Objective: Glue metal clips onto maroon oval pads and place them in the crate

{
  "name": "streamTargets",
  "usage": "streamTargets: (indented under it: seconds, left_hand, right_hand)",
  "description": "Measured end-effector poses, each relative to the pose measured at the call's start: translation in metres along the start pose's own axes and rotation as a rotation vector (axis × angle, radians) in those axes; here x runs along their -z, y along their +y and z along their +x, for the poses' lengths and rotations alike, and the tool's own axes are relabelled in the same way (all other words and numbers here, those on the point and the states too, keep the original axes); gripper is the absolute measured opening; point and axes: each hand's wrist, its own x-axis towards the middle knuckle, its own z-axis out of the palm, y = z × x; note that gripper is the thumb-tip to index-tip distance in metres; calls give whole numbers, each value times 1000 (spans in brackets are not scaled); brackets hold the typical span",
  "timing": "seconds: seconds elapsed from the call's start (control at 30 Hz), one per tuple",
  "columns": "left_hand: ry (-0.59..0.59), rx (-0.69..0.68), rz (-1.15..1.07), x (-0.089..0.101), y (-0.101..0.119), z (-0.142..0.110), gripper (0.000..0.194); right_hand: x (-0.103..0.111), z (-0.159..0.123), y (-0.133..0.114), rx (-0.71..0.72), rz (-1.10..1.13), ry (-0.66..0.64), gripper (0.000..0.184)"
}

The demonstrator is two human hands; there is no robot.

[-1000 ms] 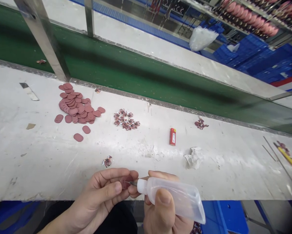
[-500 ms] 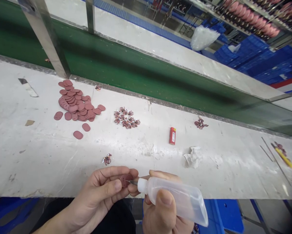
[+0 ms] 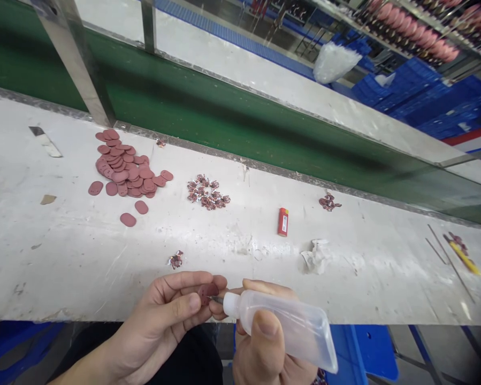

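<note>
Red lighter (image 3: pixel 282 222) + blue crates (image 3: pixel 419 93)

Left hand (image 3: pixel 160 315) pinches a maroon oval disc (image 3: pixel 207 292) between thumb and fingers. Right hand (image 3: pixel 264 342) grips a clear plastic squeeze bottle (image 3: pixel 284 326), its metal needle nozzle (image 3: pixel 217 300) at the disc. A loose pile of matching discs (image 3: pixel 128 174) lies on the white table (image 3: pixel 63 256).

Quick count from my bench: two hands, my left hand (image 3: pixel 160 315) and my right hand (image 3: pixel 264 347); one squeeze bottle (image 3: pixel 284 326); one maroon oval disc (image 3: pixel 207 291) in my fingers; one heap of discs (image 3: pixel 128 174), too many to count; two stray discs (image 3: pixel 141 207) below it; five clumps of maroon cutouts (image 3: pixel 206 192); one red lighter (image 3: pixel 282 222); one crumpled white wad (image 3: pixel 316 256); one yellow stick (image 3: pixel 464 258).
</note>
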Motion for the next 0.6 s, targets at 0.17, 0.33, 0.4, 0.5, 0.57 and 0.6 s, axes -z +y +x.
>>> streamTargets:
  seconds: [0.17, 0.33, 0.4, 0.5, 0.57, 0.6]
  left_hand:
    - [33, -8, -15, 0, 0, -2, 22]
    - [51, -13, 15, 1, 0, -3, 22]
    - [52, -5, 20, 1, 0, -3, 22]
    - [51, -6, 15, 2, -1, -3, 23]
    - [52, -9, 9, 3, -2, -3, 22]
    - [54, -7, 8, 3, -3, -3, 22]
  right_hand:
    - [4, 0, 0, 23, -33, 44, 22]
    - [2, 1, -4, 57, -5, -5, 21]
    - [2, 1, -5, 69, -10, -13, 21]
    - [4, 3, -5, 84, -7, -26, 19]
    - [4, 3, -4, 80, -3, -43, 18]
    - [4, 3, -4, 80, -2, -42, 18]
